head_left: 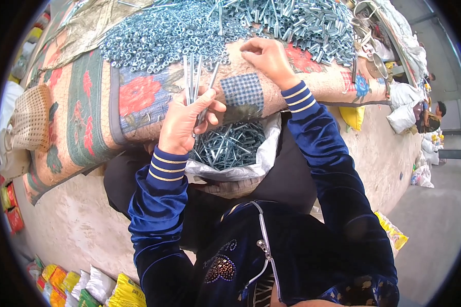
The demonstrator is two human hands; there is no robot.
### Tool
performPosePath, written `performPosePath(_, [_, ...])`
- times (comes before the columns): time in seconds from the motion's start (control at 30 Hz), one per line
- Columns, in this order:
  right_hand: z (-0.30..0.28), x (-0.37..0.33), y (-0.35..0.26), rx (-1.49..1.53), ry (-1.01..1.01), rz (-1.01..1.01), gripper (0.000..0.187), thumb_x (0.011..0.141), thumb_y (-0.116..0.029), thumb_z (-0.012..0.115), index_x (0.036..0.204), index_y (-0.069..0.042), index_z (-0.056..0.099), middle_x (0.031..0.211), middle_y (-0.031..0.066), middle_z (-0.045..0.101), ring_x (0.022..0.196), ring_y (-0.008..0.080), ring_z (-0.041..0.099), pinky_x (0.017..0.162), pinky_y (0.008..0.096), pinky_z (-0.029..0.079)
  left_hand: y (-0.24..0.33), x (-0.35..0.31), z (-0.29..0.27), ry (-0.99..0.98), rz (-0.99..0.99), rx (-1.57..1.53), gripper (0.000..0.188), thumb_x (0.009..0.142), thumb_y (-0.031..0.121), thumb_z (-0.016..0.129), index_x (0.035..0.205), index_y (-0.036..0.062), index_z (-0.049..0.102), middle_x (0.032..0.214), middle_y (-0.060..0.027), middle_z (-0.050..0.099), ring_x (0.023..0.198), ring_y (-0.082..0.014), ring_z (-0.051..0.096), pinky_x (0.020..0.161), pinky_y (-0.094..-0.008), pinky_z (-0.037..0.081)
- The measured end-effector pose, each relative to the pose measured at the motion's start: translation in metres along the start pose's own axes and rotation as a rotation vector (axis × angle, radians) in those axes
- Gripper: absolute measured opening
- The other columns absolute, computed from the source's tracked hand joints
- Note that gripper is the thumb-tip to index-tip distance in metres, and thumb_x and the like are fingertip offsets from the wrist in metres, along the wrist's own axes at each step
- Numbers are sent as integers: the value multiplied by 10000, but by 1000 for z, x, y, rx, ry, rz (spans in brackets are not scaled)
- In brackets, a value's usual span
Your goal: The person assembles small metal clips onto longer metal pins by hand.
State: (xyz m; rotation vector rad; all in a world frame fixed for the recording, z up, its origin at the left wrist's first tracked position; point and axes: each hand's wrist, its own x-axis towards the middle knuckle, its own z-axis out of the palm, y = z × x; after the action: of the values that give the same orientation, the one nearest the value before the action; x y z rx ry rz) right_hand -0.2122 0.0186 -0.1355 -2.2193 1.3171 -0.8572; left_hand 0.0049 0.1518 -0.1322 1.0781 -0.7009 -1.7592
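My left hand [187,117] is closed round several long, thin metal rods [191,77], which fan upward from the fingers. It is just above an open white sack [269,158] between my knees, with many finished-looking metal rods [228,146] lying in it. My right hand [264,56] is over the table's near edge, fingers curled and thumb and fingertips close together. Whatever they pinch, if anything, is too small to make out. Beyond the hands lie a heap of small metal nuts [164,43] and, to its right, a heap of short metal tubes [312,25].
A flowered, patched cloth [95,102] covers the table. A perforated beige basket [32,117] is at the far left. A metal ladle-like pan [379,65] lies at the right edge. Yellow bags [351,116] and colourful sacks [123,291] rest on the floor; people sit far right.
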Motion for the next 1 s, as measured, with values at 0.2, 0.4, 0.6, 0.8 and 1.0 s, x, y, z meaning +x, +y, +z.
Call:
performPosePath(0.2, [-2,-14,-38,882,-213,206,189,838,-84,666,1007,-1,667,870,52,676,762,106,639,712,238,534,-3,2,-1,-97,1,-27,240,900,235,606,1033,35,595,750,-65,653,546,-69,586,369,-154,321])
performPosePath(0.4, [-5,-22,-50,887,-222,179,224,855,-69,635,1069,-2,640,964,62,657,855,120,636,780,256,532,-1,1,2,-103,-1,-15,243,909,240,593,1030,31,614,737,-35,637,552,-63,580,368,-150,310])
performPosePath(0.6, [1,-24,-56,806,-171,92,225,862,-63,622,1081,-12,623,1005,37,636,884,100,610,810,256,513,0,1,3,-112,13,-20,243,911,247,589,1026,34,618,733,-26,634,551,-60,580,367,-149,304])
performPosePath(0.8, [4,-24,-65,741,-118,-50,230,856,-45,620,1083,-7,611,1041,33,618,934,96,590,837,236,485,1,0,3,-129,20,-23,248,920,251,574,1030,33,617,734,-19,632,552,-60,583,365,-153,299])
performPosePath(1.0, [0,-20,-69,495,-46,-223,218,875,-36,589,1091,-8,608,972,29,620,899,93,592,802,234,491,1,-1,2,-125,52,-62,252,920,247,575,1042,29,610,742,-22,629,550,-57,582,365,-155,301])
